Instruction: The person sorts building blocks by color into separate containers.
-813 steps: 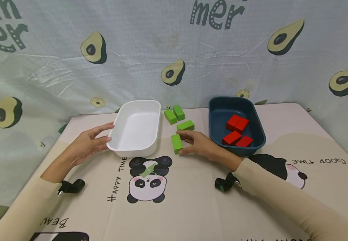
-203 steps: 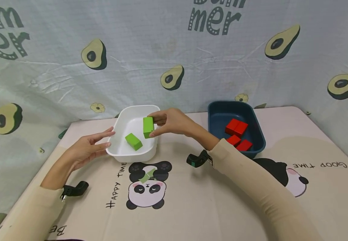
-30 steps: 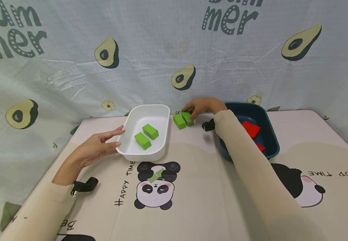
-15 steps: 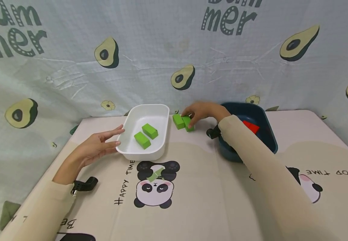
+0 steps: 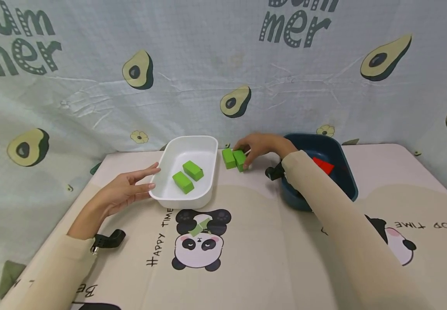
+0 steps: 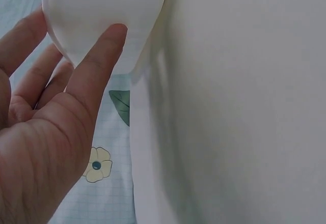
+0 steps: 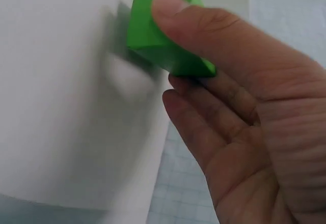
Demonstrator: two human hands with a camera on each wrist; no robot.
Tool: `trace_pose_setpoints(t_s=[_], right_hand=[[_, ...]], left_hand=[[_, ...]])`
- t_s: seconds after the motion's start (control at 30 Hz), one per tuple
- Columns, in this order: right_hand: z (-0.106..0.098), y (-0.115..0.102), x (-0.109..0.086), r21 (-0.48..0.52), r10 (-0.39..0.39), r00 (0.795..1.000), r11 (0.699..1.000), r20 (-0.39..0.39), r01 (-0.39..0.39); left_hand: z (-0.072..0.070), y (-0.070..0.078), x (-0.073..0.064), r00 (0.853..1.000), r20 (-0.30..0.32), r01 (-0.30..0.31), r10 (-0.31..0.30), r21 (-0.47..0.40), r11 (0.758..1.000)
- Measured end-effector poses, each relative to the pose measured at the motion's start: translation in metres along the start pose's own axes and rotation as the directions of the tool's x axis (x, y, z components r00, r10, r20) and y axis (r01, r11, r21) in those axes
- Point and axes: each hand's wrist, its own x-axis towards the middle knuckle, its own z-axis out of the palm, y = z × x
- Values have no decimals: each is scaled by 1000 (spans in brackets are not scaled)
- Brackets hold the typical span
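Observation:
Two green blocks lie on the table between the trays. My right hand [image 5: 260, 144] pinches the right-hand green block [image 5: 240, 160] between thumb and fingers, beside the left-hand green block [image 5: 229, 158]. In the right wrist view, the thumb [image 7: 214, 25] lies on the pinched block's face. A white tray [image 5: 161, 196] to the left holds two more green blocks, a nearer one [image 5: 183, 182] and a farther one [image 5: 193, 170]. My left hand [image 5: 120, 191] touches the tray's left side with nearly straight fingers; in the left wrist view, a fingertip [image 6: 114, 33] rests against its white wall.
A dark blue tray [image 5: 339, 150] stands to the right with red blocks [image 5: 323, 165] inside, partly hidden by my right sleeve [image 5: 339, 215]. A patterned cloth [image 5: 192, 56] hangs behind the table. Printed pandas [image 5: 198, 241] mark the table cover.
Two green blocks have gone from the table into the white tray since the oldest frame. Over the last second, my right hand has drawn its block slightly nearer. My left hand stays at the tray.

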Motion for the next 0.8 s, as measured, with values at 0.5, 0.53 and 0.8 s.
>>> trace_pose_setpoints(t_s=[0.5, 0.53, 0.8], right_hand=[[-1, -18, -12, 225, -64, 993, 971, -103, 86], [0, -20, -12, 245, -72, 992, 965, -107, 97], [7, -34, -16, 300, -131, 982, 939, -138, 167]], left_hand=[[1, -1, -2, 1000, -11, -5, 5, 14, 1000], [1, -1, -2, 1000, -10, -6, 6, 13, 1000], [1, 0, -1, 1000, -5, -10, 10, 1, 1000]])
